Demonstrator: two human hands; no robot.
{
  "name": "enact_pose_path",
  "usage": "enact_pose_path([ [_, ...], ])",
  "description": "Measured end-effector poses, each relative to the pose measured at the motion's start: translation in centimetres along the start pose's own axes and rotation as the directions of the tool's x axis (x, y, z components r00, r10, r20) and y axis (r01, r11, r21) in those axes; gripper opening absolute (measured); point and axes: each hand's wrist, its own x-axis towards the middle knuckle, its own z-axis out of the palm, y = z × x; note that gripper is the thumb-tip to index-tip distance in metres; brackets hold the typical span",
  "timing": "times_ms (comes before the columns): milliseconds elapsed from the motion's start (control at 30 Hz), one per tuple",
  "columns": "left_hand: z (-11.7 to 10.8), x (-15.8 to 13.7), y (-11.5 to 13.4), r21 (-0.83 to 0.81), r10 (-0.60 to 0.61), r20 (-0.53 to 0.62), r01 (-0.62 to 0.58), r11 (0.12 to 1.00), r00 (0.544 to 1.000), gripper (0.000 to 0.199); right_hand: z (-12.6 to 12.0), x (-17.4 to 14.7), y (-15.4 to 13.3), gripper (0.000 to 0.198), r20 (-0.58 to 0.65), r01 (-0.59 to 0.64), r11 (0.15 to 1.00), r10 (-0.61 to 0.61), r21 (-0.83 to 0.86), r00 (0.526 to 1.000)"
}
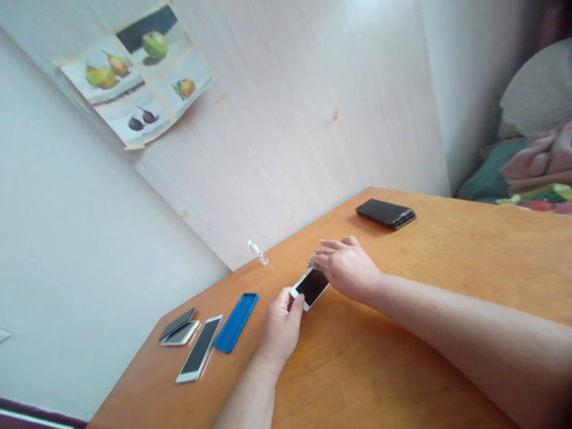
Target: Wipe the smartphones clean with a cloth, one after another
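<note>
Centre frame: your left hand (282, 322) grips white smartphone (313, 288); right hand (351, 269) pinches pale wad (311, 263) (tissue, perhaps). Press lightly, evenly.

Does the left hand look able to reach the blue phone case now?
Probably yes: the blue phone case lies close beside the left hand with nothing between, though that hand holds a white phone.

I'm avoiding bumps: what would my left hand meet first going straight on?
Beyond the phone it holds, your left hand would likely meet your right hand at the phone's far end; depth is unclear.
</note>
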Motion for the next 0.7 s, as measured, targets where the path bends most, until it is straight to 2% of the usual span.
enact_pose_path([
  [67, 0.0, 0.0, 0.0, 0.017, 0.006, -0.004, -0.006, 1.000, 1.000, 0.024, -0.4, 0.2, 0.9, 0.028, -0.015, -0.097, 0.995, 0.097, -0.029, 0.995],
  [100, 0.0, 0.0, -0.1, 0.016, 0.011, -0.005, -0.010, 1.000, 1.000, 0.024, -0.5, 0.2, 1.0, 0.028, -0.017, -0.104, 0.994, 0.104, -0.031, 0.994],
  [200, 0.1, 0.0, 0.0, -0.017, 0.021, 0.006, -0.021, 1.000, 1.000, 0.024, -0.2, -0.1, -0.8, 0.026, -0.002, 0.035, 0.999, -0.035, 0.009, 0.999],
  [267, 0.1, 0.0, 0.0, -0.055, 0.025, 0.020, -0.024, 0.998, 0.999, 0.025, 0.2, -0.5, -2.3, 0.023, 0.004, 0.167, 0.985, -0.167, 0.048, 0.986],
  [333, 0.1, 0.0, 0.1, -0.081, 0.023, 0.030, -0.020, 0.997, 0.999, 0.026, 0.4, -0.6, -3.0, 0.022, 0.004, 0.231, 0.970, -0.232, 0.072, 0.973],
  [400, 0.1, -0.1, 0.1, -0.069, 0.010, 0.029, -0.008, 0.998, 1.000, 0.025, 0.2, -0.5, -2.4, 0.025, 0.005, 0.184, 0.981, -0.185, 0.066, 0.983],
  [467, 0.1, -0.1, 0.0, -0.039, 0.000, 0.016, 0.001, 0.999, 1.000, 0.024, -0.3, -0.1, -0.9, 0.029, 0.006, 0.050, 0.998, -0.050, 0.028, 0.999],
  [567, 0.1, 0.0, -0.2, -0.033, 0.001, 0.002, -0.001, 0.999, 1.000, 0.023, -1.0, 0.4, 1.2, 0.032, -0.019, -0.152, 0.987, 0.151, -0.043, 0.988],
  [633, 0.2, 0.0, -0.3, -0.045, 0.001, 0.002, -0.001, 0.999, 1.000, 0.023, -1.0, 0.6, 1.4, 0.030, -0.023, -0.197, 0.980, 0.196, -0.041, 0.980],
  [700, 0.2, 0.0, -0.2, -0.066, -0.006, 0.010, 0.006, 0.998, 1.000, 0.023, -0.6, 0.5, 0.5, 0.028, 0.003, -0.184, 0.983, 0.184, 0.005, 0.983],
])
